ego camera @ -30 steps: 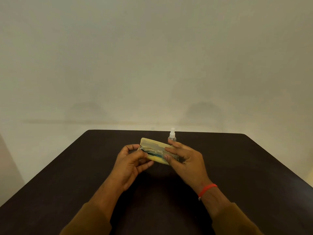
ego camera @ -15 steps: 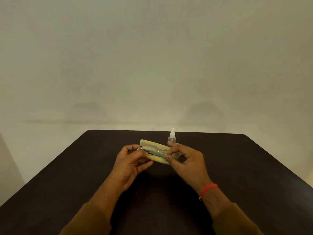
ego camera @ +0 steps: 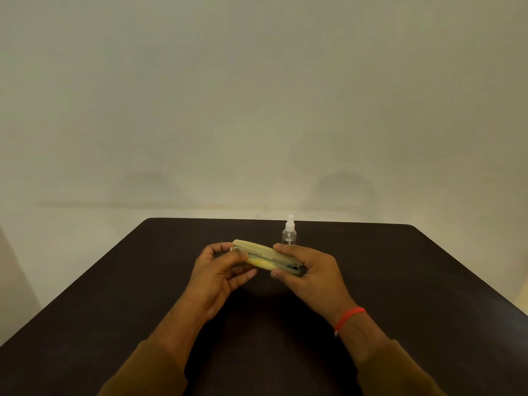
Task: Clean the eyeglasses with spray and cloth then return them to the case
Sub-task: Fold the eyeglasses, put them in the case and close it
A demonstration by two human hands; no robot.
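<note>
I hold the tan eyeglass case (ego camera: 265,256) in both hands over the dark table (ego camera: 428,281), its right end tipped nearer to me. My left hand (ego camera: 220,277) grips the left end, fingers curled over the far edge and thumb on the near side. My right hand (ego camera: 311,271), with a red thread (ego camera: 350,317) at the wrist, grips the right end. The lid stands slightly ajar; yellow and something dark show in the gap, too unclear to name. A clear spray bottle (ego camera: 289,234) stands upright just behind my right fingers.

Dim, warm yellowish light casts two soft shadows on the wall (ego camera: 257,110); the dark table (ego camera: 400,281) shows little detail.
</note>
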